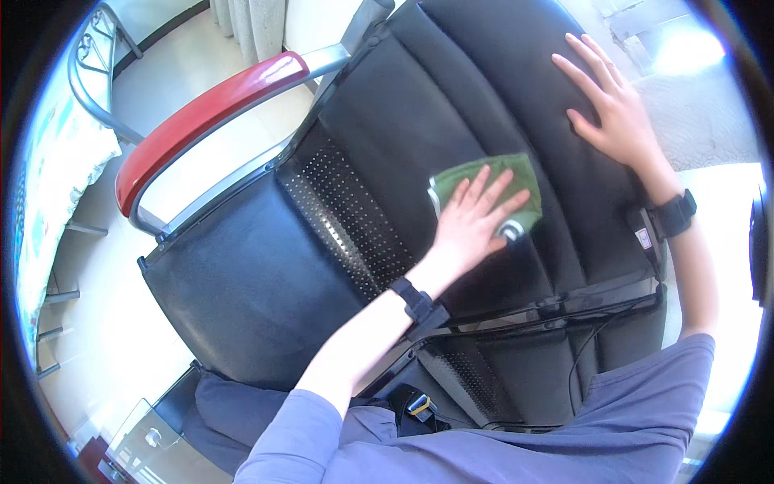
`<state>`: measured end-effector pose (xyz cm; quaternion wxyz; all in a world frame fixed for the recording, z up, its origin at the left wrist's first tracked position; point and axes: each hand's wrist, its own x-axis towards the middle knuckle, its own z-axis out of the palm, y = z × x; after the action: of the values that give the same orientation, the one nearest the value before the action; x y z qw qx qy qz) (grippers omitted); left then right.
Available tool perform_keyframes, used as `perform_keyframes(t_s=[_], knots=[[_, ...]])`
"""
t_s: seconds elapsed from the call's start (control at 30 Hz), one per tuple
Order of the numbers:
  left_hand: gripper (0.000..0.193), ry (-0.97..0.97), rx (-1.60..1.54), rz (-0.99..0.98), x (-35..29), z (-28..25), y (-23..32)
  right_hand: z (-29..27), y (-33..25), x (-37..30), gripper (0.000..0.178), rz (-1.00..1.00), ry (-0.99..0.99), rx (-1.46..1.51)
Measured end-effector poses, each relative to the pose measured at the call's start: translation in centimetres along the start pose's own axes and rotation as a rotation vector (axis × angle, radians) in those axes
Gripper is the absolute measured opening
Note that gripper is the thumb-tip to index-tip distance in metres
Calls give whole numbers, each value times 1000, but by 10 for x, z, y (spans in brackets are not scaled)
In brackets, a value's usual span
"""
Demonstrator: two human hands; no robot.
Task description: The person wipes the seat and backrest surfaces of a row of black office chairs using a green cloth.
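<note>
My left hand lies flat with spread fingers on a folded green cloth with a pale edge. The cloth rests against the black padded backrest of a reclined seat, and part of it is hidden under the palm. Farther up and to the right, my right hand touches the upper part of the same backrest, its fingers stretched apart and nothing in them. Black bands circle both wrists.
The black seat cushion and a perforated strip adjoin the backrest. A red armrest curves along the far left side. Another black seat section with a thin cable lies nearest me. A metal-framed bed stands at the left.
</note>
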<state>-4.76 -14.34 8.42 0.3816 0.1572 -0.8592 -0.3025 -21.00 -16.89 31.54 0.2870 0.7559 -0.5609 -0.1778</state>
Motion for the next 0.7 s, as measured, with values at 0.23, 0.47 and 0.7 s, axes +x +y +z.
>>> perform_keyframes(t_s=[0.23,0.47,0.7], knots=[[61,255,124,-249,60,-28,-85,5,6,-10,58,4,-20,-53],[62,101,59,-706,132,-74,-207,4,0,3,57,-4,48,7],[66,284,151,-247,98,-23,-52,7,9,-10,57,24,16,-24]])
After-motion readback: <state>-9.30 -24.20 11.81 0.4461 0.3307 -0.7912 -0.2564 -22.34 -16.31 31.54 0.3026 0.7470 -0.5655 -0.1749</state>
